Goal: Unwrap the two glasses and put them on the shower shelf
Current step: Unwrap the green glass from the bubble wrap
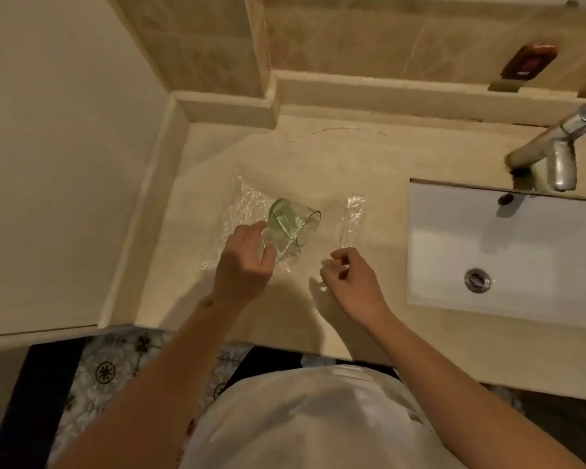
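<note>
A green glass (293, 221) lies on its side on the beige counter (369, 157), resting on a sheet of clear bubble wrap (242, 204). Just in front of it, a clear glass (279, 252) also lies tilted on the wrap, and my left hand (244, 265) grips it between thumb and fingers. The two glasses touch. A strip of the wrap (352, 214) runs to the right of the green glass. My right hand (349, 279) is curled with its fingertips pinched on the near end of that strip.
A white sink (454, 238) with a drain sits to the right, below a metal faucet (555, 154). A raised tiled ledge (386, 93) runs along the back, and a wall panel (48, 164) closes the left side. Patterned floor (115, 367) lies below the counter edge.
</note>
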{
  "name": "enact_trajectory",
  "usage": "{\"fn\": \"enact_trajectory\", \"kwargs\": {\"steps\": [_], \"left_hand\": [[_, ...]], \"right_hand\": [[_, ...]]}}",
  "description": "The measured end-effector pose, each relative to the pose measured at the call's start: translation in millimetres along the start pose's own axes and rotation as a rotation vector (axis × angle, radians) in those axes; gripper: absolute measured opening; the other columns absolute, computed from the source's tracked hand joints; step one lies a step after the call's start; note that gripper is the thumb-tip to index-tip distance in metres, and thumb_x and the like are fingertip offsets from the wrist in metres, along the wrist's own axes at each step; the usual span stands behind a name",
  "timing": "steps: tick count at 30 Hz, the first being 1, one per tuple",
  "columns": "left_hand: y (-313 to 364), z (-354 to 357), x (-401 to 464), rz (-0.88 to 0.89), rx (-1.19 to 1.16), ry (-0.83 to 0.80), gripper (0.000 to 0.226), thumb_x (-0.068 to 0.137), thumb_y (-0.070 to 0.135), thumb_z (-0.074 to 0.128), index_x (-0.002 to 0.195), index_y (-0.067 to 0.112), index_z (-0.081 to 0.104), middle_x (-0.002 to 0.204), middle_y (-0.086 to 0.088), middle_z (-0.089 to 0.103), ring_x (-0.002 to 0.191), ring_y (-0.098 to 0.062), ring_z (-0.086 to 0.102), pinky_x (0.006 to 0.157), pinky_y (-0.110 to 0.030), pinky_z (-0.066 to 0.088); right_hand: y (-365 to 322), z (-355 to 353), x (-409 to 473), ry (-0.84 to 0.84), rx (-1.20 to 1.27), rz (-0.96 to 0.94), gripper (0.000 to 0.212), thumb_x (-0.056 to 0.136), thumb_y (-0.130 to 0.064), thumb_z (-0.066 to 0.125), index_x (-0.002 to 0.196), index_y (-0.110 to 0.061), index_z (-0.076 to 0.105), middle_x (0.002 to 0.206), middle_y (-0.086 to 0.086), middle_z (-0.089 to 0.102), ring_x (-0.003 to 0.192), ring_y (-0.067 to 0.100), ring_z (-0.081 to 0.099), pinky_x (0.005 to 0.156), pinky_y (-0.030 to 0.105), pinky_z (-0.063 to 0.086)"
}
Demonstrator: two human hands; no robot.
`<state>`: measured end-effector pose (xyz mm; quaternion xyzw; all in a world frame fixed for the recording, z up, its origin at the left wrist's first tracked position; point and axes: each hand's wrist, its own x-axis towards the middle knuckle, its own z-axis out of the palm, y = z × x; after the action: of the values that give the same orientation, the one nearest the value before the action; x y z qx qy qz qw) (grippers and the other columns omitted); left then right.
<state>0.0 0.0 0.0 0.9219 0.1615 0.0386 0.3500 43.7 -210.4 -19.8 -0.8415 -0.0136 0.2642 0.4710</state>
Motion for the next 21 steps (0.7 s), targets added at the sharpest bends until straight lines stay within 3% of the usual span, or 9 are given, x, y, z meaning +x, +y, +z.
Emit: {"fn": "enact_trajectory", "kwargs": {"steps": [2,4,9,14,21], "left_hand": [[-2.4,1.6,15.7,0.075,0.164,-0.048,0.047,0.091,0.016,0.05,0.136,0.004,0.059,0.123,-0.019,0.062,0.108,-0.036,0.059,0.095,-0.047,0.051],[1.4,7.0,27.8,0.101,0.323,-0.094,0.052,0.092,0.025,0.045,0.142,0.018,0.056,0.138,-0.014,0.057,0.124,-0.034,0.054,0.102,-0.044,0.046],[-3.2,28.9,45.9,0.326,0.435,-0.132,0.052,0.097,0.031,0.049,0.149,0.026,0.051,0.161,-0.015,0.037,0.151,-0.037,0.029,0.12,-0.055,0.026],[-13.0,43.9,54.2,0.472,0.46,-0.181,0.053,0.1,0.034,0.044,0.152,0.025,0.046,0.166,-0.013,0.027,0.155,-0.037,0.018,0.121,-0.061,0.019],[-16.4,52.4,59.7,0.509,0.48,-0.223,0.055,0.102,0.038,0.041,0.155,0.023,0.041,0.166,-0.014,0.026,0.155,-0.036,0.018,0.122,-0.058,0.018]], "right_hand": [[-4.7,7.6,4.8,0.05,-0.004,0.041,0.032,0.092,-0.026,0.067,0.121,-0.016,0.057,0.113,-0.002,0.063,0.095,0.017,0.065,0.084,0.035,0.053],[-6.2,13.2,4.3,0.086,0.003,0.075,0.031,0.092,-0.025,0.068,0.12,-0.017,0.058,0.112,-0.004,0.063,0.092,0.016,0.064,0.082,0.034,0.052],[-0.7,20.6,6.3,0.136,-0.007,0.122,0.022,0.091,-0.024,0.067,0.11,-0.021,0.057,0.104,-0.009,0.061,0.087,0.009,0.062,0.075,0.028,0.047],[-1.0,22.9,19.9,0.179,-0.068,0.132,0.019,0.091,-0.026,0.065,0.107,-0.022,0.055,0.099,-0.012,0.057,0.084,-0.003,0.056,0.066,0.013,0.036],[5.1,26.8,28.9,0.235,-0.173,0.19,0.019,0.089,-0.031,0.065,0.096,-0.023,0.049,0.089,-0.008,0.056,0.075,0.004,0.053,0.059,0.02,0.035]]}}
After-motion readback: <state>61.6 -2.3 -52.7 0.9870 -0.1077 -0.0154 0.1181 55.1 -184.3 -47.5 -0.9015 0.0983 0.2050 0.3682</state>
